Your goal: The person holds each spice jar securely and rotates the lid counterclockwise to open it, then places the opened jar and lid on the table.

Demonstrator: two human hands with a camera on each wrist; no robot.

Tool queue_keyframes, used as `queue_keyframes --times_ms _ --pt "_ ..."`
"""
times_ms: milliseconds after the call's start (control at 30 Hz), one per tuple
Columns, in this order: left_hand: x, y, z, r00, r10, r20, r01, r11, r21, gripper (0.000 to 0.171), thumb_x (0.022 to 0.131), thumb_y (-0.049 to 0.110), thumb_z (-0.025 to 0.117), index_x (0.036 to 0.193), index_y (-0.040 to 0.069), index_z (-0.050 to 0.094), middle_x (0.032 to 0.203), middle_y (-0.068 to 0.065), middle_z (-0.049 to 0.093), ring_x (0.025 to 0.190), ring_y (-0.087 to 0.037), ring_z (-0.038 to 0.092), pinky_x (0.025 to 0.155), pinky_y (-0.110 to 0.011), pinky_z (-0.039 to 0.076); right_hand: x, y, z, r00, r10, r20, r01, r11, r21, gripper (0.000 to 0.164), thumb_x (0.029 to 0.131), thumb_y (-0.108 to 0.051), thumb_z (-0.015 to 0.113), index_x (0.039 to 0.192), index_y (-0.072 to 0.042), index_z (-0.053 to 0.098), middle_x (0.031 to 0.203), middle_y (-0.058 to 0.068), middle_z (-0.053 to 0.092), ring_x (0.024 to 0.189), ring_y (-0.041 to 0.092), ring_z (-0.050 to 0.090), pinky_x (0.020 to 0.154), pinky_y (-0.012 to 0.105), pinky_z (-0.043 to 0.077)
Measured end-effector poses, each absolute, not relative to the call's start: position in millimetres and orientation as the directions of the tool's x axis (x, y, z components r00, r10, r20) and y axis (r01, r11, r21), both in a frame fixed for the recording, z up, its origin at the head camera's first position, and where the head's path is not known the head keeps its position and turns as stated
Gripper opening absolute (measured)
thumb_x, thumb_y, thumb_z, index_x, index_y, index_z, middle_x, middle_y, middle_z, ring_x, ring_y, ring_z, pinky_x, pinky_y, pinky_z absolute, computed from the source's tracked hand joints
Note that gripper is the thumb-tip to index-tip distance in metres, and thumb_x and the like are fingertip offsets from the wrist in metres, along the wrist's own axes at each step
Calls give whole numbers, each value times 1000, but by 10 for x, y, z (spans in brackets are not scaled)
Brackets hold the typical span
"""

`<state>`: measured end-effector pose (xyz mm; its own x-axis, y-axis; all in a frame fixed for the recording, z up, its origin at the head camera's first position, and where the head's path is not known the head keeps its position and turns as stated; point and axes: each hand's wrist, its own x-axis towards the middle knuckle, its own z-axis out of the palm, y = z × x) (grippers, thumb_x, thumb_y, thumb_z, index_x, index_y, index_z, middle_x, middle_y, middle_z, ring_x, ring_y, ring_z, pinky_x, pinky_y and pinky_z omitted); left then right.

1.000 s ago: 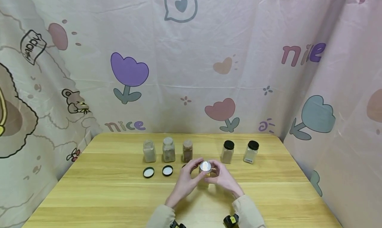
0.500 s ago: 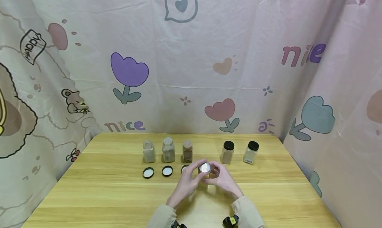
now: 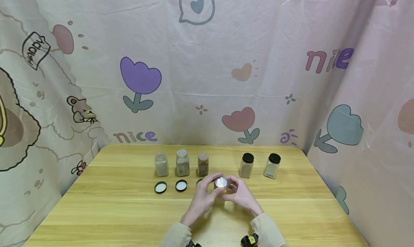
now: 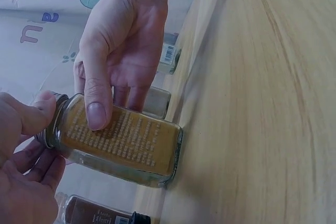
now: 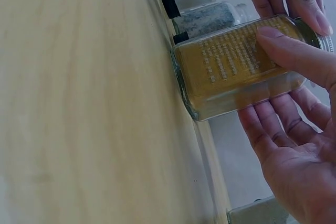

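Note:
A square glass jar of yellow-brown powder [image 4: 123,140], with white print on its side, stands upright between both hands. Its round silver top [image 3: 221,182] faces up in the head view. My left hand [image 3: 203,198] pinches the top and neck between thumb and fingers. Around the body, my right hand [image 3: 242,196] grips with its thumb [image 5: 286,51] on the printed face and its fingers beneath the opposite side. The jar's base is right at the wooden table [image 3: 136,218]. Beyond the left hand, a black-rimmed lid [image 3: 199,181] is mostly hidden.
Behind the hands at left stand three jars without black lids: one white [image 3: 161,166], one greyish [image 3: 183,165], one brown [image 3: 203,166]. Two upturned lids, one at far left [image 3: 160,187] and another [image 3: 181,185], lie before them. Two black-capped jars [image 3: 247,166] [image 3: 272,166] stand at right.
The jar's silver top has shifted slightly left and toward the person, with both hands keeping their hold. The other jars stay where they were.

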<state>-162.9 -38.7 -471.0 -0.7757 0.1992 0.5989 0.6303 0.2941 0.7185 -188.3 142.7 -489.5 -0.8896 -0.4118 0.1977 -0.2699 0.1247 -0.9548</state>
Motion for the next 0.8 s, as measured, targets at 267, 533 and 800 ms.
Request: queue_keyframes --times_ms 267,533,800 --pt "-1624 -370 -4714 -825 117 553 558 325 764 50 77 13 85 122 3 68 112 -9 70 103 -26 68 95 -43 57 -1891 1408 -4909 -877 -420 232 -309 124 -943 53 78 1 82 123 10 56 118 27 62 104 -1 62 102 14 49" --pt "-1617 -496 -4635 -824 354 442 553 334 764 47 94 18 69 137 1 57 146 -16 56 134 -36 54 114 -61 42 -1887 1418 -4883 -882 -433 185 -267 137 -954 57 79 -2 82 128 8 55 123 26 61 107 -1 62 102 12 49" --pt "-1664 -602 -4608 -761 470 447 606 270 748 45 96 6 62 140 -2 53 145 -22 56 133 -39 54 115 -53 44 -1887 1405 -4876 -877 -450 169 -233 90 -968 60 77 0 82 129 9 53 125 27 61 107 0 63 102 13 50"
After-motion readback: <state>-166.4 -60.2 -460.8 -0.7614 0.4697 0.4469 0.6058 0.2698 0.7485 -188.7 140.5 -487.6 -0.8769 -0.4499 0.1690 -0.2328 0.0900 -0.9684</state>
